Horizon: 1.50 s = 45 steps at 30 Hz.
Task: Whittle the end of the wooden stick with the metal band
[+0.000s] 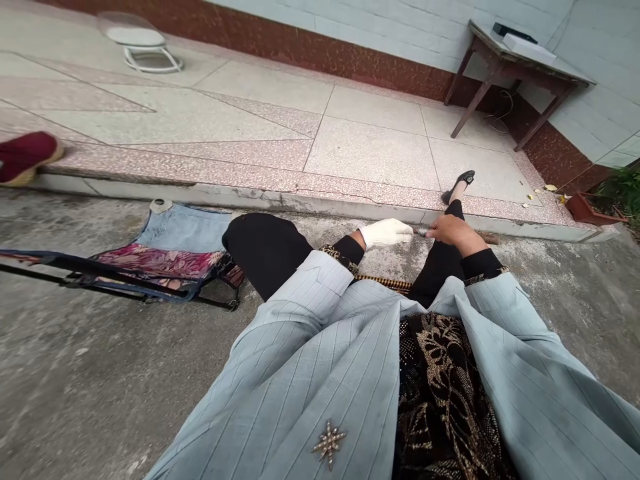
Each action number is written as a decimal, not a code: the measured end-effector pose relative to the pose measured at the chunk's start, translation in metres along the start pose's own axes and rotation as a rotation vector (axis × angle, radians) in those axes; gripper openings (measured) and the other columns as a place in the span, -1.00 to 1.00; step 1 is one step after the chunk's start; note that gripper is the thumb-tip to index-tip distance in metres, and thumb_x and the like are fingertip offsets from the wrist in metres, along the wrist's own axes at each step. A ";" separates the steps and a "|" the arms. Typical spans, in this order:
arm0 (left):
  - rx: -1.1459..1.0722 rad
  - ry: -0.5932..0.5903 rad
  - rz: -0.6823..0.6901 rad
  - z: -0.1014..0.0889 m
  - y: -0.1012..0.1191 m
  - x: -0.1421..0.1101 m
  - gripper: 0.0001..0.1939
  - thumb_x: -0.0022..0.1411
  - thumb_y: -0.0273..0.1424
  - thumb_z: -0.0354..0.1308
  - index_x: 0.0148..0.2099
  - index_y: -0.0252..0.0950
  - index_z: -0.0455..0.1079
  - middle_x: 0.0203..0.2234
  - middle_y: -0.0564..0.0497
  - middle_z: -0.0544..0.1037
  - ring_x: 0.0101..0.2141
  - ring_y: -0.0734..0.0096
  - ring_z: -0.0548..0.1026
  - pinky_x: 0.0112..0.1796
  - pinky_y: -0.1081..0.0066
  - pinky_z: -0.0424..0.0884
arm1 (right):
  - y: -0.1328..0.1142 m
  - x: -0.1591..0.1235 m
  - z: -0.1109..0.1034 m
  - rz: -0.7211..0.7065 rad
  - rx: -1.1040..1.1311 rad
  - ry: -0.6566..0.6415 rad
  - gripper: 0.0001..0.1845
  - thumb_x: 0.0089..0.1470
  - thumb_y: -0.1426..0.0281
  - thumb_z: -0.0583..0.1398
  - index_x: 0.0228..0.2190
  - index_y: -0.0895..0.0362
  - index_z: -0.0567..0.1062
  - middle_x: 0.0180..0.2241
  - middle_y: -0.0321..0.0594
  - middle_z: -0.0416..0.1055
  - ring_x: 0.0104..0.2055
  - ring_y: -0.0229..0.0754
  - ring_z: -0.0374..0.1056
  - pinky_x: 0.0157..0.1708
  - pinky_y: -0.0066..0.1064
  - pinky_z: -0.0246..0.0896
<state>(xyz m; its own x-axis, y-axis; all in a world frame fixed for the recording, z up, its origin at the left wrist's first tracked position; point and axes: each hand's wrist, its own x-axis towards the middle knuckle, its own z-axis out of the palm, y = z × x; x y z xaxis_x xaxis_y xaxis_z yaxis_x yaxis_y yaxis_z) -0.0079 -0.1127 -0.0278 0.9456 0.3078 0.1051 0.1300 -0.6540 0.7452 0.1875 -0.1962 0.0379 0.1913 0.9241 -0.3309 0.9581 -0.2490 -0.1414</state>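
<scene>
Live on my distant feed: the bare right hand [459, 236] has its fingers [438, 228] wrapped round a brown stick [490, 238], with a silvery band [423, 231] showing between both hands. Over to the white-gloved left hand [384, 233], fingers bunched at the stick's left end (gripping or merely touching, I can't tell). I see the stick crosswise over the right leg [434, 272], near the step [345, 208], and a folding chair [183, 232] off left.

The bare right hand [456, 233] grips a rod [490, 238] beside the gloved left hand [386, 233].
</scene>
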 end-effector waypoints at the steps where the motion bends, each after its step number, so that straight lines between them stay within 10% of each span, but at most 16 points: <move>1: 0.014 -0.012 0.004 -0.001 -0.002 0.000 -0.78 0.21 -0.34 0.06 -0.40 -0.33 0.43 -0.56 0.09 0.39 -0.51 0.53 0.28 -0.43 0.49 0.14 | -0.001 -0.002 0.000 -0.010 0.010 -0.087 -0.76 0.03 0.38 0.31 -0.61 0.17 0.48 -0.59 -0.15 0.38 -0.48 -0.18 0.32 -0.40 -0.34 0.11; 5: -0.202 -0.070 0.047 -0.002 -0.009 -0.002 -0.75 0.22 -0.25 0.12 -0.32 -0.35 0.45 -0.50 0.08 0.42 -0.46 0.53 0.31 -0.38 0.51 0.21 | 0.008 -0.012 -0.009 -0.306 0.334 -0.567 -0.73 0.04 0.24 0.29 -0.52 0.19 0.53 -0.57 -0.24 0.38 -0.59 -0.32 0.21 -0.53 -0.41 0.06; 7: -0.399 -0.079 0.025 -0.002 -0.010 -0.004 -0.68 0.22 -0.16 0.15 -0.25 -0.36 0.45 -0.50 0.06 0.42 -0.49 0.54 0.31 -0.41 0.51 0.24 | 0.016 -0.019 -0.015 -0.414 0.516 -0.581 -0.63 0.01 0.10 0.30 -0.43 0.20 0.54 -0.54 -0.29 0.37 -0.57 -0.35 0.18 -0.53 -0.45 0.07; 15: -0.668 -0.120 0.008 0.007 -0.005 -0.004 -0.52 0.18 0.01 0.18 -0.34 -0.38 0.45 -0.55 0.00 0.40 -0.62 0.61 0.17 -0.57 0.50 0.18 | 0.014 -0.021 -0.024 -0.344 1.263 0.149 -0.50 -0.10 0.00 0.37 -0.47 0.14 0.36 -0.50 -0.27 0.32 -0.56 -0.37 0.16 -0.61 -0.49 0.07; 25: -0.615 -0.179 0.042 0.010 -0.007 -0.002 -0.64 0.21 -0.13 0.17 -0.35 -0.38 0.44 -0.47 -0.01 0.46 -0.56 0.61 0.23 -0.51 0.52 0.14 | 0.027 0.006 -0.006 0.002 0.941 0.270 -0.70 0.00 0.19 0.32 -0.47 0.18 0.45 -0.59 -0.27 0.33 -0.61 -0.34 0.17 -0.65 -0.50 0.04; 35: -0.434 -0.076 0.105 0.001 0.004 -0.004 -0.63 0.26 -0.15 0.08 -0.34 -0.37 0.45 -0.46 0.02 0.47 -0.51 0.56 0.26 -0.43 0.50 0.18 | 0.028 0.011 -0.001 0.014 0.238 0.255 -0.70 0.15 0.23 0.19 -0.37 0.21 0.58 -0.58 -0.22 0.38 -0.51 -0.24 0.25 -0.45 -0.42 0.06; 45: -0.276 0.078 0.110 -0.013 -0.001 -0.007 -0.74 0.23 -0.25 0.10 -0.32 -0.36 0.45 -0.47 0.06 0.49 -0.44 0.52 0.38 -0.34 0.51 0.26 | 0.026 -0.008 -0.005 -0.261 0.337 -0.610 -0.66 0.02 0.15 0.31 -0.52 0.18 0.49 -0.57 -0.29 0.36 -0.58 -0.35 0.18 -0.54 -0.45 0.07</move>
<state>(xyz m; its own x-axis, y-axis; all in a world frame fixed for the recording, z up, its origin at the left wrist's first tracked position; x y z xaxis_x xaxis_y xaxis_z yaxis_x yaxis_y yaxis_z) -0.0185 -0.1051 -0.0213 0.9223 0.3049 0.2375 -0.0680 -0.4769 0.8763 0.2117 -0.2081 0.0419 -0.2799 0.6645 -0.6929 0.8199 -0.2099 -0.5326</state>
